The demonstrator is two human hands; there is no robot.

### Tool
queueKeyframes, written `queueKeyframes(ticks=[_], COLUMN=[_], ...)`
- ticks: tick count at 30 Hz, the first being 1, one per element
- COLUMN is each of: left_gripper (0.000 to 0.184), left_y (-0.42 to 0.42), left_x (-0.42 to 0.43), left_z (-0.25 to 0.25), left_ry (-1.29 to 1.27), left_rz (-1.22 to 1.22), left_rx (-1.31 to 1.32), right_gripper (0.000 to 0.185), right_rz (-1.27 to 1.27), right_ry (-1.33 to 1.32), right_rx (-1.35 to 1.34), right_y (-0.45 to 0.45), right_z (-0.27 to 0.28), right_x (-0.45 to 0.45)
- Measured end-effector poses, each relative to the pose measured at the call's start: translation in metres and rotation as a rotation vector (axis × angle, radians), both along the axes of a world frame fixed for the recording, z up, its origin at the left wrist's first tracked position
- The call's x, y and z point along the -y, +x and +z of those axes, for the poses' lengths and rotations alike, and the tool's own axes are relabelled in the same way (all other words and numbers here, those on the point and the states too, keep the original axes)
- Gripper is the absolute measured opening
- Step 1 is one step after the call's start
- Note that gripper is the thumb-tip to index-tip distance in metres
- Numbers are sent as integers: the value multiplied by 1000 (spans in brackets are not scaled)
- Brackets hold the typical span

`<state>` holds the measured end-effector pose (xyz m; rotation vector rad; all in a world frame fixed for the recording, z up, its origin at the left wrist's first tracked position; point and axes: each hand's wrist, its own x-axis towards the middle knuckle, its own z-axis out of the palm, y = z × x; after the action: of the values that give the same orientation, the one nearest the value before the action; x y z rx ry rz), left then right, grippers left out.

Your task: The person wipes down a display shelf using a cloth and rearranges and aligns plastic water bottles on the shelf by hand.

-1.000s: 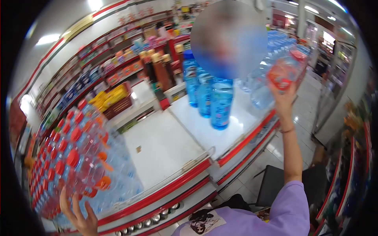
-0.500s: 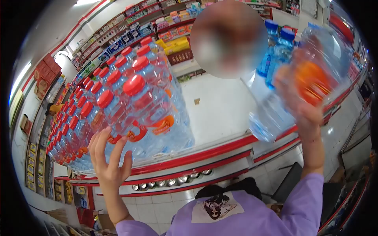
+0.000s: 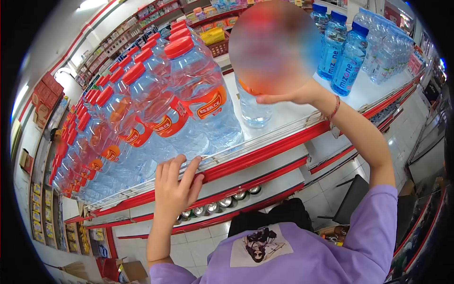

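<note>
My right hand [image 3: 302,93] grips a clear water bottle [image 3: 257,112] with an orange label, upright at the shelf's front. A blurred disc hides the bottle's top and most of my fingers. Just left of it stand rows of water bottles [image 3: 203,102] with red caps and orange-red labels, packed side by side. My left hand [image 3: 174,187] is open, its fingers spread against the low wire rail [image 3: 220,154] in front of those rows. Right of my right hand are several blue Mizone bottles [image 3: 349,64] with dark blue caps.
Clear bottles [image 3: 385,45] stand farther right on the white shelf [image 3: 302,116], which has a red front edge. Cans [image 3: 225,202] line a lower level. Stocked shelves [image 3: 158,12] run behind. A dark chair [image 3: 351,201] stands on the tiled floor at the lower right.
My right hand has swung left with the bottle, from near the blue bottles to beside the red-capped rows. My left hand has moved right and down onto the rail. The view has shifted.
</note>
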<state>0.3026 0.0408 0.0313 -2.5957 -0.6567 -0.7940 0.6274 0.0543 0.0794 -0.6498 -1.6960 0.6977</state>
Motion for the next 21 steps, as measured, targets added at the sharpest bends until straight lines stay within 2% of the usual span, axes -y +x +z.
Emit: queueKeyframes(ticks=[3, 10, 14, 15, 18, 21], left_gripper=[48, 48, 46, 42, 37, 35], left_y=[-2, 1, 8, 11, 14, 16], left_x=[6, 2, -3, -5, -10, -10], left_z=[-11, -21, -35, -39, -46, -46], left_ry=[-71, -26, 60, 103, 153, 152], left_rz=[20, -47, -18, -13, 2, 7], left_rx=[77, 187, 308, 351, 426, 468], right_gripper=[81, 85, 88, 87, 81, 74], right_rz=[-11, 133, 131, 117, 16, 94], right_ry=[-50, -236, -128, -130, -320, -400], right_rx=[14, -128, -208, -230, -46, -107], right_y=[2, 6, -12, -16, -15, -16], right_z=[-6, -7, -16, -17, -13, -12], right_x=[7, 7, 3, 4, 12, 8])
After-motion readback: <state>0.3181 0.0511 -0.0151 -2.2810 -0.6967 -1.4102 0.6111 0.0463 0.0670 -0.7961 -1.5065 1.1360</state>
